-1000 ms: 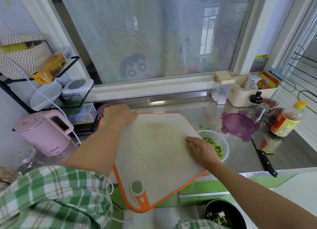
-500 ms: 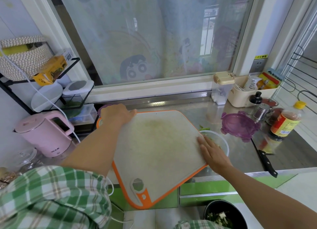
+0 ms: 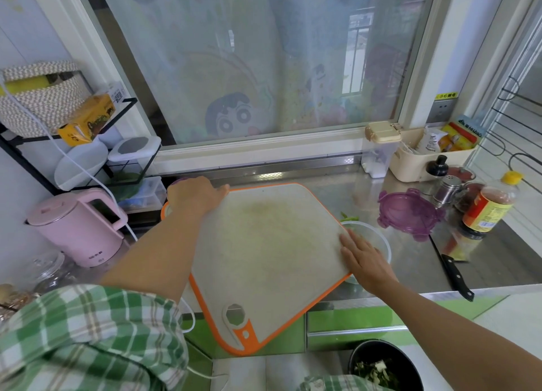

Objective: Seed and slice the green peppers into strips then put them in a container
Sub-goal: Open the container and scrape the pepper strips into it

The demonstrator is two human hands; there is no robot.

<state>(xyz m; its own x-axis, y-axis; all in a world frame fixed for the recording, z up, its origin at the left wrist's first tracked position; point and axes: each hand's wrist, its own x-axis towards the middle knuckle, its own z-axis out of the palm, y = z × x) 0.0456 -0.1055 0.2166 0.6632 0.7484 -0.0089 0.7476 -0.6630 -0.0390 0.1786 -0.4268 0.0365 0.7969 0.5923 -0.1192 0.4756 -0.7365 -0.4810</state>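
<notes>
A white cutting board (image 3: 264, 250) with an orange rim is tilted over the counter, its surface bare. My left hand (image 3: 195, 195) grips its far left corner. My right hand (image 3: 365, 260) lies flat with straight fingers at the board's right edge, over a clear round container (image 3: 381, 238). The board and my hand hide most of the container's inside. A few green pepper strips (image 3: 349, 216) lie on the counter just behind the container. The purple lid (image 3: 409, 211) lies to its right.
A black-handled knife (image 3: 453, 270) lies near the counter's front edge at right. Sauce bottle (image 3: 485, 210), shakers and a cream caddy (image 3: 416, 162) stand at back right. A pink kettle (image 3: 77, 229) and black rack (image 3: 96, 144) stand left. A black bin (image 3: 384, 367) with scraps sits below.
My right hand slid from the board's surface to its right edge, now covering the container. The pepper strips seen inside the container earlier are now hidden. The board shifted slightly.
</notes>
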